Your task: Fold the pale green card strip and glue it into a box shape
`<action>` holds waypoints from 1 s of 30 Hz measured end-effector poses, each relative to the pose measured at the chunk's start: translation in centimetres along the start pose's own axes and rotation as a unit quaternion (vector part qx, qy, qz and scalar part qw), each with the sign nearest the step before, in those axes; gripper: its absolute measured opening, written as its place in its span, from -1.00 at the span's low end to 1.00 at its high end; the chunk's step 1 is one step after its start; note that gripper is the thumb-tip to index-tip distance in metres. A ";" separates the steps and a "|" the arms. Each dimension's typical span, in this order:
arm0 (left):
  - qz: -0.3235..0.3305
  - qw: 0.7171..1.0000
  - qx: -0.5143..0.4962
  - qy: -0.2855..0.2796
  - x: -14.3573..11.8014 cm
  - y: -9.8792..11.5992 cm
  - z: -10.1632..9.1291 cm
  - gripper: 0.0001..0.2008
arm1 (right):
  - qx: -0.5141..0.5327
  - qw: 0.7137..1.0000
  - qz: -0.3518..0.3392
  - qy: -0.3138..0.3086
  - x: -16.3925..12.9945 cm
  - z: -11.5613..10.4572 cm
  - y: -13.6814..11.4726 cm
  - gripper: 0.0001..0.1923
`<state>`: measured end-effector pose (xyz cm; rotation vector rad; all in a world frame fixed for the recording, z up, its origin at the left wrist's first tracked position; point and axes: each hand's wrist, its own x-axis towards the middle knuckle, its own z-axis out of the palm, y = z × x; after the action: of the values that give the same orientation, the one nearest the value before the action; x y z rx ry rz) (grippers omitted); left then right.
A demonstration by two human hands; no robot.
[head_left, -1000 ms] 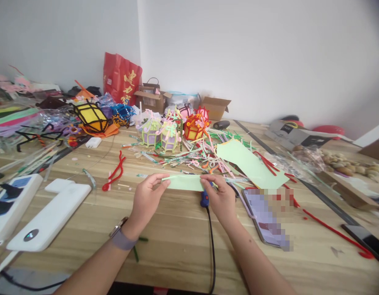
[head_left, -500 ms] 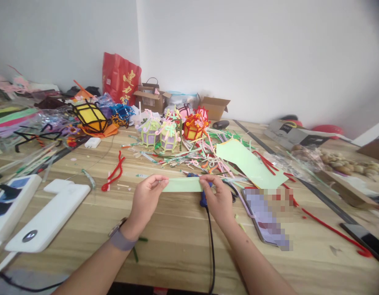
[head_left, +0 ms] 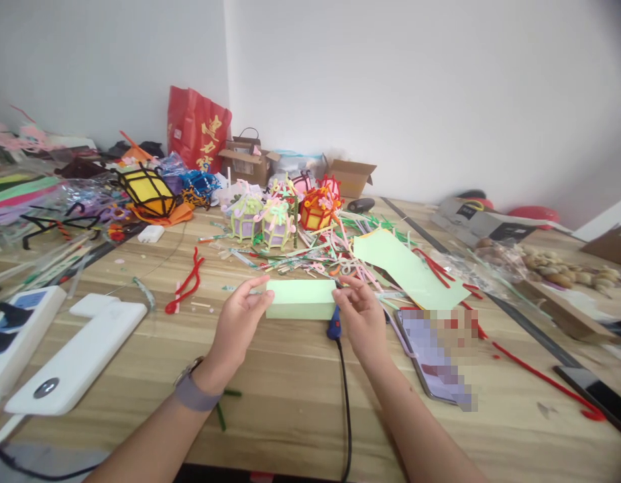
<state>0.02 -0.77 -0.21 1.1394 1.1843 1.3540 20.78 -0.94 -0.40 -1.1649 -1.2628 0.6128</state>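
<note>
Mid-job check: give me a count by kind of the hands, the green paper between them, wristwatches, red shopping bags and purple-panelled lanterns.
Hands (left hand, right hand): 2
Green paper between them: 1
Wristwatch: 1
Red shopping bag: 1
Purple-panelled lanterns: 2
Total: 7

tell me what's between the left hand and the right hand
In the head view, a creased pale green strip spans from the left hand to the right hand; a blue handle shows below its right end.
</note>
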 end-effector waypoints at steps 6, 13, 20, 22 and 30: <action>0.002 1.000 -0.026 0.001 0.0 0.1 0.0 -0.47 | 0.017 0.999 0.027 -0.004 0.1 -0.2 -0.4 -0.68; -0.037 0.991 -0.119 0.050 0.8 0.1 -0.2 -0.42 | -0.030 0.994 -0.027 -0.100 -0.2 0.0 0.2 -0.69; 0.022 1.000 -0.015 -0.006 -0.1 0.2 0.0 -0.61 | -0.011 1.000 -0.003 -0.021 0.1 -0.3 1.0 -0.80; 0.034 0.999 0.039 -0.017 -0.2 -0.1 0.0 -0.71 | -0.005 1.000 0.008 -0.019 0.2 -0.5 0.9 -0.78; 0.048 0.995 0.083 0.027 0.2 -0.9 -0.5 -0.73 | -0.044 0.993 0.001 -0.105 0.1 -0.5 0.4 -0.80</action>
<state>-0.44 -0.56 -1.15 1.2987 1.3146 1.3856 21.34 -0.90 -0.64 -1.1972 -1.4796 0.7029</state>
